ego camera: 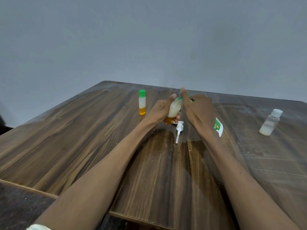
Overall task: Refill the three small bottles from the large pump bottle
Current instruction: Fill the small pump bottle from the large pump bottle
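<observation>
Grey wall behind; wood-grain tabletop (69, 146), wet patch near centre. Left hand (162, 110) grips small bottle (173, 110) above tabletop centre, fingers wrapped round lower body. Right hand (197, 110) pinches green cap (180, 97), fingers narrow.

Orientation: bottle long axis tilted, cap end pointing up, far and right; amber layer at base, milky above.

Risk (judged): loose cap plus tilt could spill contents; wet fingers may slip.

Second small bottle (142, 102) upright, left. Clear bottle (270, 123) far right. Detached pump (179, 131) lying flat nearby.
</observation>
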